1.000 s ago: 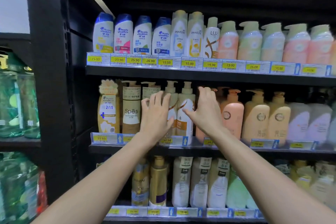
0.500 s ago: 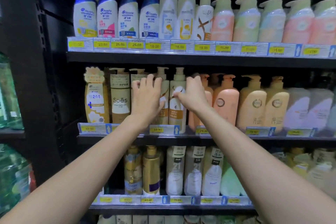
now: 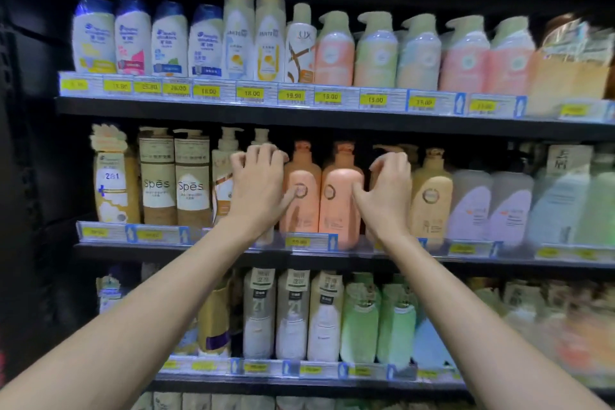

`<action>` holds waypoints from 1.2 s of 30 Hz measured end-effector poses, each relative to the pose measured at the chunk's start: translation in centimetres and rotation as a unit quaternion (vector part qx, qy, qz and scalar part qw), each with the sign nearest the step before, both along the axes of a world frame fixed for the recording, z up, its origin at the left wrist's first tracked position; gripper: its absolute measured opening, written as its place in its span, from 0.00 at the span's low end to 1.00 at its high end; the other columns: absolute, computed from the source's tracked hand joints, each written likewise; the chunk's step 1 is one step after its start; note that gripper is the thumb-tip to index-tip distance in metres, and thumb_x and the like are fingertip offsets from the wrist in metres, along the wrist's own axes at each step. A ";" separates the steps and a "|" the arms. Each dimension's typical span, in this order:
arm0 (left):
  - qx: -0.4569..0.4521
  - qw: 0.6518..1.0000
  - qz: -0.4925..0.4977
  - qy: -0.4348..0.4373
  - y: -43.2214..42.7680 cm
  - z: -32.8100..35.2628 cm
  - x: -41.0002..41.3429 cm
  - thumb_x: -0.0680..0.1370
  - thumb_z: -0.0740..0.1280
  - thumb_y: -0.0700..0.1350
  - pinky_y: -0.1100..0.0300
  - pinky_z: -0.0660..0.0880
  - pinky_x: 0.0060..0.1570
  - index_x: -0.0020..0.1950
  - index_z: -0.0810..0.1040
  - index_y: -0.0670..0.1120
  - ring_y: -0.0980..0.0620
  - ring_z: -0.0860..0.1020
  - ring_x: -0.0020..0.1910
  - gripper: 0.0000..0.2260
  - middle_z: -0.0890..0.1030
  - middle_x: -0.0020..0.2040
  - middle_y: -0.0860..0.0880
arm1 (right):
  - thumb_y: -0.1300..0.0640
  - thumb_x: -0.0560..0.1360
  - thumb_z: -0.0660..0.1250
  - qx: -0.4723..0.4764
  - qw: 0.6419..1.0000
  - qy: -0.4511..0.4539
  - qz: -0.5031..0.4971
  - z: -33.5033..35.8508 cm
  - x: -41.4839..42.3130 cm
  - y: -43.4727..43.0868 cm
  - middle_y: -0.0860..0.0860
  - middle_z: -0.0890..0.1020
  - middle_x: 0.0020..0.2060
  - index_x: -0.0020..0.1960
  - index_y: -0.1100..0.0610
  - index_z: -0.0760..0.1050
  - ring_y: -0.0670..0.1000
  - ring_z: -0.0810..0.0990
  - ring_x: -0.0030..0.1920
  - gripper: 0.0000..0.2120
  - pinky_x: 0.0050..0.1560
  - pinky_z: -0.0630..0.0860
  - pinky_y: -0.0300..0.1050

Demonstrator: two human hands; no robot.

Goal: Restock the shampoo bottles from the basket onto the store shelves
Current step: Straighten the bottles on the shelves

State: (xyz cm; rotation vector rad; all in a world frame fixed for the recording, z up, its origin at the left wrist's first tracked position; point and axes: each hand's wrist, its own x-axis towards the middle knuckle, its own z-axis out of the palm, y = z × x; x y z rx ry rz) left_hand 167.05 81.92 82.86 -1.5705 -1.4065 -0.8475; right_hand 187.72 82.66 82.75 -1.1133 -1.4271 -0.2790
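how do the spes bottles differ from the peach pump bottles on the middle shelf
The Spes bottles are beige with brown bands; the peach bottles are peach-orange. The Spes bottles are square-shouldered, the peach bottles rounded. The Spes bottles stand clear of the left hand; the peach bottles sit between it and the right hand. Both pairs stand upright on the middle shelf.

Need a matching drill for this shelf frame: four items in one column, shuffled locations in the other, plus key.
Items
1. white plastic bottles with blue caps
2. two peach-orange pump bottles
3. shiny gold bottle with a purple band
4. brown cardboard box

Places
A. lower shelf
B. upper shelf, far right
C. middle shelf, between left hand and right hand
D. upper shelf, far left

Pairs: 1-D, 2-C, 3-A, 4-B
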 end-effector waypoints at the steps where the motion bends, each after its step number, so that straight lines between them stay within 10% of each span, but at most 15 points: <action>1: -0.001 1.000 0.001 0.003 0.3 0.2 0.9 0.69 0.71 0.59 0.48 0.61 0.52 0.59 0.76 0.45 0.42 0.72 0.57 0.24 0.76 0.57 0.46 | 0.57 0.65 0.72 -0.021 1.000 -0.017 -0.008 -0.1 0.8 0.1 0.53 0.71 0.50 0.50 0.56 0.69 0.56 0.72 0.52 0.16 0.54 0.72 0.51; 6: -0.021 0.999 0.038 0.022 1.0 0.0 3.4 0.69 0.73 0.59 0.47 0.63 0.53 0.56 0.76 0.44 0.42 0.73 0.56 0.23 0.78 0.53 0.45 | 0.50 0.70 0.74 -0.104 0.986 -0.129 0.030 -0.2 0.8 1.0 0.55 0.71 0.66 0.72 0.60 0.65 0.55 0.68 0.68 0.35 0.68 0.65 0.48; 22: -0.089 0.996 -0.028 0.002 1.9 -1.4 2.7 0.71 0.73 0.38 0.54 0.63 0.35 0.47 0.76 0.41 0.37 0.75 0.42 0.08 0.76 0.53 0.40 | 0.60 0.73 0.72 -0.103 0.987 -0.092 0.084 -1.9 0.1 1.2 0.52 0.69 0.68 0.74 0.59 0.64 0.53 0.70 0.68 0.32 0.67 0.68 0.47; 29: -0.119 0.988 -0.093 0.009 0.3 -1.4 1.3 0.72 0.71 0.38 0.50 0.74 0.43 0.53 0.74 0.39 0.38 0.75 0.53 0.12 0.71 0.66 0.38 | 0.62 0.70 0.71 -0.058 0.994 -0.076 0.056 -3.6 -1.4 1.3 0.52 0.63 0.72 0.73 0.57 0.63 0.55 0.68 0.68 0.34 0.64 0.71 0.51; 36: -0.110 0.980 -0.158 0.051 -2.6 -1.5 -1.8 0.69 0.71 0.36 0.49 0.75 0.45 0.50 0.75 0.39 0.41 0.74 0.51 0.12 0.75 0.55 0.40 | 0.62 0.66 0.72 0.003 0.998 -0.057 0.017 -4.3 -5.5 -1.7 0.56 0.67 0.66 0.69 0.59 0.67 0.58 0.68 0.67 0.32 0.67 0.67 0.52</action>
